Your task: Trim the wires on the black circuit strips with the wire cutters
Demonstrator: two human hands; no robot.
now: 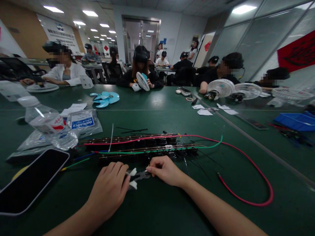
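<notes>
My left hand is closed around the white-tipped handles of a pair of pliers, whose jaws point right. At the jaws, my right hand pinches something too small to make out. Just beyond both hands lie two long black strips with metal contacts, side by side. A red wire runs along the far strip and loops round to the right. Along the nearer strip runs a green wire. A white cable tie stands up at the strips' left part.
A phone and a water bottle lie at left, near plastic bags. Blue fan blades lie farther back. Several people sit across the table with white fans. A blue tray is at right.
</notes>
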